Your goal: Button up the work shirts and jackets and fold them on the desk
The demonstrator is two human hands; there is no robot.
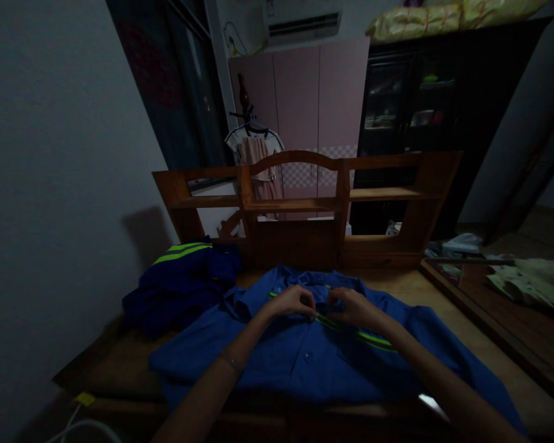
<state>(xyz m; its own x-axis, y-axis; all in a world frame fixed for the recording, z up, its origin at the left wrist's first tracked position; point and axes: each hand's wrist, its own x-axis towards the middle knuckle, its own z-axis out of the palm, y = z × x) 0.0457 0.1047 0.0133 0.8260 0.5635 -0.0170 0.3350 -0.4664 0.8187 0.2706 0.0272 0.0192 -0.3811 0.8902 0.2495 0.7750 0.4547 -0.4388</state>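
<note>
A blue work jacket with yellow-green stripes lies spread out on the wooden surface, its collar pointing away from me. Along its front runs a placket with a round button low on it. My left hand is closed, thumb and fingers pinching the placket at the stripe. Just across from it, my right hand is curled with its fingertips on the cloth at the other side of the front opening. What exactly lies between the fingertips is small and dim.
Dark blue clothing with yellow-green stripes lies heaped at the left by the wall. A wooden shelf headboard stands behind the jacket. At the right, pale cloth rests on a brown surface. A white cable hangs at the lower left.
</note>
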